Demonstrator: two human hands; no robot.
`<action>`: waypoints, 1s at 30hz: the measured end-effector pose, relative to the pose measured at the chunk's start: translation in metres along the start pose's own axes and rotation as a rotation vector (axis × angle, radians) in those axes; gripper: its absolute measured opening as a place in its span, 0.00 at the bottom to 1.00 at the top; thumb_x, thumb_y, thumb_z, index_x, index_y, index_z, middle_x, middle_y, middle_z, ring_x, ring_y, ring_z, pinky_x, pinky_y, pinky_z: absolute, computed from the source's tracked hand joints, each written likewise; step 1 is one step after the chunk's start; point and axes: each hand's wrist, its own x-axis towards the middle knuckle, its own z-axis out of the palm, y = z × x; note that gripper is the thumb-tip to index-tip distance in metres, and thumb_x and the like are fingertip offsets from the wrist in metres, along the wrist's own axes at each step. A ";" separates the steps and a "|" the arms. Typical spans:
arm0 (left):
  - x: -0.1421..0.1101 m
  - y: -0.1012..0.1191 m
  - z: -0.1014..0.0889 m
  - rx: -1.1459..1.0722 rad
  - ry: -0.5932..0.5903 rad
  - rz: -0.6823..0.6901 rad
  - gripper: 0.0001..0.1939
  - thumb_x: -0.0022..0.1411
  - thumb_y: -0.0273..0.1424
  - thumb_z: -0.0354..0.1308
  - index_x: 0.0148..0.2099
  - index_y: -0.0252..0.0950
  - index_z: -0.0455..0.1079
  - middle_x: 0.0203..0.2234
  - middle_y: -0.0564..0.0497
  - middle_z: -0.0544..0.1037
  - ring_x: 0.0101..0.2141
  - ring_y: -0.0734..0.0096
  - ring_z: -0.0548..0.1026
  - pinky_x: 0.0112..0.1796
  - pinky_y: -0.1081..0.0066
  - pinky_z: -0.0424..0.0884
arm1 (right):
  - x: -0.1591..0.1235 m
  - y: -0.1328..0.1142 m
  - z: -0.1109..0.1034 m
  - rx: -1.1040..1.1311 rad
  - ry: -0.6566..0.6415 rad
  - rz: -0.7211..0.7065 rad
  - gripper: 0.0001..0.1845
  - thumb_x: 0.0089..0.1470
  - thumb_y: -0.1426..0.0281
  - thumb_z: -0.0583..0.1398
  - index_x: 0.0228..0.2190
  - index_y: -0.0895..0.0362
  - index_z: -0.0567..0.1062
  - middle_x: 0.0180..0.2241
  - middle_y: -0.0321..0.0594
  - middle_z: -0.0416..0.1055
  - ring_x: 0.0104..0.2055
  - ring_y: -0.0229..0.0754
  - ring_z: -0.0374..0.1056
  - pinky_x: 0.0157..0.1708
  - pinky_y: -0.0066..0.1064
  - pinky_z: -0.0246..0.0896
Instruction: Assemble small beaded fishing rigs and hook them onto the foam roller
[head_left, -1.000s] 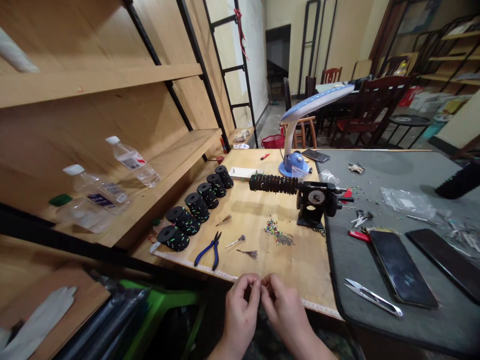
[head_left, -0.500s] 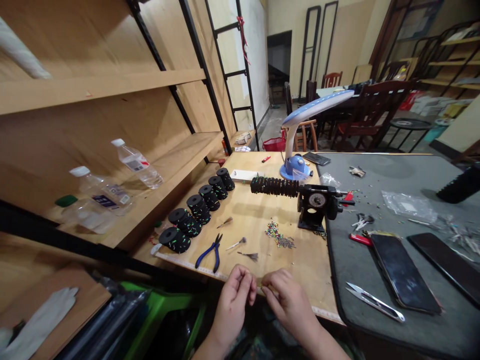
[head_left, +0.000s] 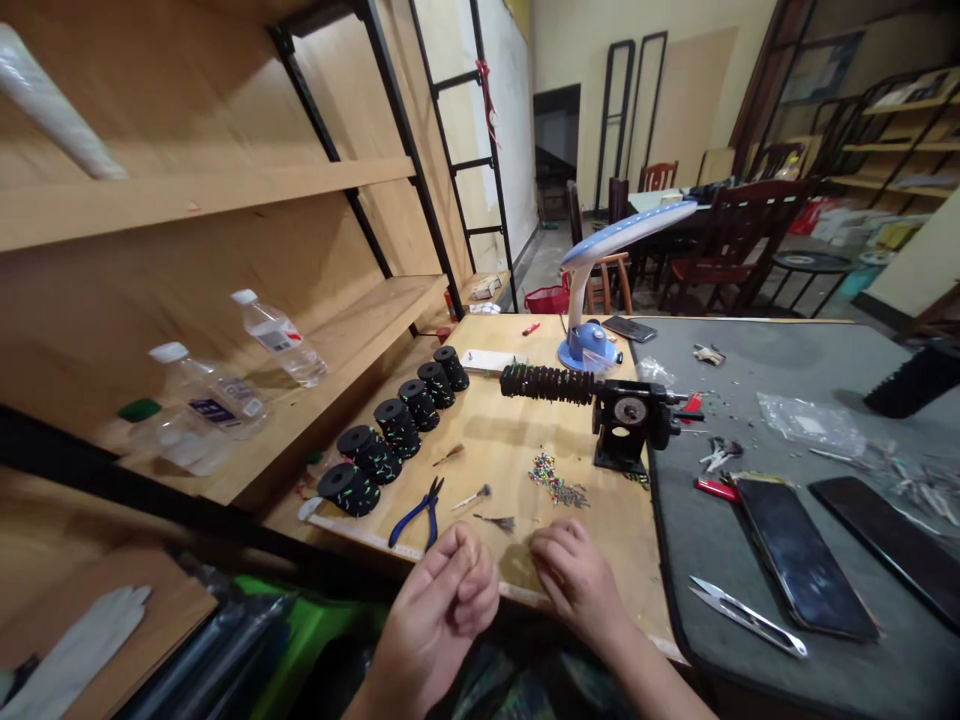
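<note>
Left hand (head_left: 448, 590) pinched | right hand (head_left: 574, 578) curled | both contents unclear | tuft (head_left: 502, 523) crosswise, flared rightward

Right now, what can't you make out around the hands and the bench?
All in the head view:
- Left hand: whatever may be pinched at its fingertips, hidden by the fingers or too small.
- Right hand: palm side, hidden by its own back; can't tell if it holds anything.
- Coloured beads: count, too small.
- Dial: markings, too small and blurred.
- Black roll: far end, cut off by the right edge.
</note>
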 end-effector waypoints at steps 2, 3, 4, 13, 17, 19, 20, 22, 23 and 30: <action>-0.007 0.011 0.010 -0.038 -0.071 0.023 0.12 0.63 0.31 0.58 0.29 0.35 0.62 0.17 0.60 0.53 0.16 0.84 0.47 0.18 0.81 0.47 | 0.006 0.010 0.001 -0.040 0.033 -0.015 0.10 0.60 0.76 0.52 0.38 0.55 0.72 0.36 0.44 0.74 0.38 0.46 0.63 0.38 0.38 0.64; -0.010 0.015 0.014 -0.054 -0.102 0.032 0.11 0.63 0.31 0.58 0.29 0.35 0.62 0.17 0.61 0.52 0.16 0.84 0.46 0.18 0.81 0.47 | 0.010 0.014 0.001 -0.061 0.055 -0.021 0.10 0.60 0.77 0.52 0.38 0.55 0.72 0.36 0.44 0.74 0.39 0.46 0.63 0.39 0.39 0.64; -0.012 0.019 0.017 -0.063 -0.122 0.036 0.10 0.63 0.31 0.58 0.29 0.35 0.63 0.17 0.61 0.51 0.16 0.84 0.46 0.18 0.81 0.47 | 0.013 0.017 0.001 -0.086 0.077 -0.026 0.10 0.60 0.77 0.52 0.37 0.55 0.73 0.38 0.44 0.75 0.40 0.47 0.63 0.40 0.40 0.64; -0.014 0.034 0.042 -0.025 -0.220 0.061 0.09 0.64 0.31 0.56 0.31 0.35 0.65 0.17 0.60 0.52 0.16 0.84 0.47 0.18 0.82 0.49 | 0.043 0.028 -0.008 -0.380 0.189 -0.140 0.13 0.60 0.78 0.52 0.34 0.55 0.76 0.43 0.46 0.75 0.44 0.47 0.65 0.42 0.40 0.66; -0.012 0.029 0.044 0.128 -0.104 0.110 0.12 0.64 0.34 0.57 0.30 0.35 0.62 0.18 0.59 0.58 0.17 0.83 0.51 0.20 0.81 0.51 | 0.047 0.033 -0.014 -0.388 0.201 -0.162 0.12 0.60 0.78 0.54 0.37 0.55 0.76 0.43 0.46 0.76 0.44 0.48 0.67 0.41 0.40 0.67; -0.011 0.023 0.040 0.269 -0.008 0.156 0.13 0.63 0.36 0.58 0.29 0.35 0.62 0.19 0.58 0.61 0.18 0.83 0.55 0.21 0.80 0.52 | 0.041 0.030 -0.021 -0.362 0.153 -0.146 0.13 0.59 0.78 0.54 0.42 0.55 0.75 0.45 0.46 0.76 0.46 0.49 0.66 0.44 0.41 0.67; -0.011 0.020 0.038 0.353 0.034 0.180 0.14 0.63 0.37 0.58 0.29 0.35 0.62 0.20 0.57 0.62 0.19 0.83 0.56 0.21 0.80 0.53 | 0.037 0.026 -0.026 -0.338 0.134 -0.125 0.15 0.59 0.78 0.54 0.45 0.55 0.73 0.46 0.45 0.75 0.47 0.49 0.66 0.45 0.42 0.66; -0.011 0.013 0.032 0.536 0.089 0.232 0.15 0.63 0.39 0.57 0.28 0.35 0.62 0.20 0.57 0.64 0.20 0.82 0.58 0.22 0.79 0.54 | 0.028 0.010 -0.037 -0.262 0.150 -0.063 0.18 0.59 0.79 0.53 0.48 0.55 0.71 0.45 0.45 0.75 0.47 0.49 0.66 0.45 0.42 0.66; -0.011 0.010 0.030 0.629 0.101 0.254 0.16 0.63 0.40 0.56 0.28 0.35 0.63 0.20 0.56 0.64 0.20 0.81 0.59 0.22 0.79 0.55 | 0.025 -0.001 -0.043 -0.209 0.195 -0.030 0.18 0.58 0.79 0.53 0.48 0.54 0.71 0.43 0.45 0.76 0.46 0.49 0.66 0.44 0.41 0.67; -0.015 -0.013 0.012 1.241 0.017 0.555 0.13 0.68 0.34 0.47 0.32 0.38 0.66 0.24 0.51 0.72 0.25 0.73 0.70 0.28 0.76 0.65 | 0.021 -0.084 -0.049 0.497 0.069 0.218 0.18 0.60 0.69 0.54 0.52 0.52 0.67 0.48 0.47 0.73 0.45 0.44 0.71 0.39 0.31 0.70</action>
